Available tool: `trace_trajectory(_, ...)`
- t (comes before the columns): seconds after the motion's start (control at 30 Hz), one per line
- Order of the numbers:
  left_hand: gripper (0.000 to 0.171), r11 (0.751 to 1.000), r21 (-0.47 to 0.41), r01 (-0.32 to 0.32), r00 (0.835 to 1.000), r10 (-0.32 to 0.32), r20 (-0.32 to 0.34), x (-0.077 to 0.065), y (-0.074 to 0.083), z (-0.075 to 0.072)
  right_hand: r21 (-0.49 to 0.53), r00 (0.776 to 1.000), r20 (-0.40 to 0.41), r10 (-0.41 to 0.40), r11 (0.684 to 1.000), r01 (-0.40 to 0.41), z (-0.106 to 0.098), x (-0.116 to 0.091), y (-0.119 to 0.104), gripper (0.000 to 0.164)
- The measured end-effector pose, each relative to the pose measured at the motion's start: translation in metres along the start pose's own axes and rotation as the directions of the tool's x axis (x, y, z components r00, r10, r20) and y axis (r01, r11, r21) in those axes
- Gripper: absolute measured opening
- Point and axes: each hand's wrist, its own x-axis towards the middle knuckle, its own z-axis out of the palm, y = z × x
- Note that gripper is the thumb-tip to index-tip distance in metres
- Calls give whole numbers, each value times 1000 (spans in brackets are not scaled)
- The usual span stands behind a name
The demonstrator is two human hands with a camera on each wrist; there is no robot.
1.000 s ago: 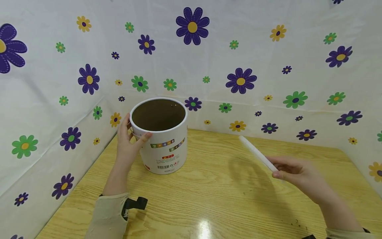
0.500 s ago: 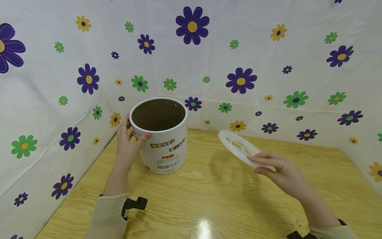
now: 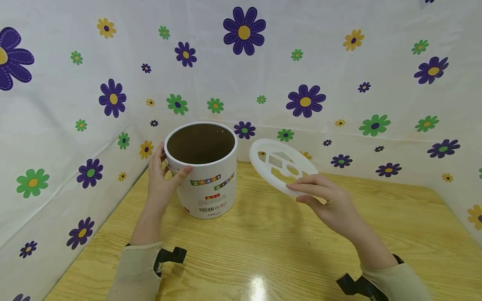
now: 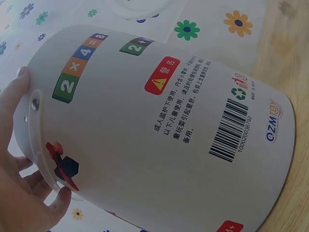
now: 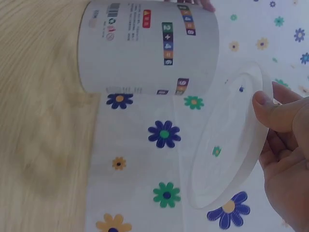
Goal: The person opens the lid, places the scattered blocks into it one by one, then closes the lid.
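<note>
A white cylindrical bucket (image 3: pixel 207 188) with printed sums and a barcode stands upright on the table, its round mouth uncovered and its inside dark. My left hand (image 3: pixel 162 184) grips the bucket's left side at the rim, thumb on the front wall; in the left wrist view its fingers reach round the bucket's thin handle (image 4: pixel 36 130). To the right of the bucket, my right hand (image 3: pixel 327 200) pinches a white round lid (image 3: pixel 260 165) with shaped cut-outs by its near right edge. The lid is tilted in the air, apart from the bucket.
The wooden table (image 3: pixel 241 251) runs beneath both arms. A white cloth (image 3: pixel 211 25) printed with flowers hangs behind it and along the left side, close to the bucket.
My right hand has carried the lid left and up toward the bucket, turning it from edge-on so that its cut-outs show. The left hand and the bucket have stayed in place.
</note>
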Motion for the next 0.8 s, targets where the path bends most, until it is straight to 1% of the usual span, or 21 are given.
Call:
trace_trajectory(0.2, 93, 1000, -1, -9, 1000, 9, 1, 0, 0, -1, 14, 1000, 9, -20, 1000, 20, 14, 26, -4, 53)
trace_trajectory(0.43, 92, 1000, -5, -24, 1000, 24, 0, 0, -1, 0, -1, 996, 1, -88, 996, 88, 36, 56, -2, 45)
trace_trajectory(0.63, 91, 1000, -6, -27, 1000, 27, 2, 1, -1, -1, 27, 995, 46, -88, 996, 87, 55, 79, 1, 38)
trace_trajectory(0.8, 92, 1000, 0, -19, 1000, 19, 2, 0, -1, -1, 27, 991, 62, -120, 993, 118, 72, 96, 4, 34)
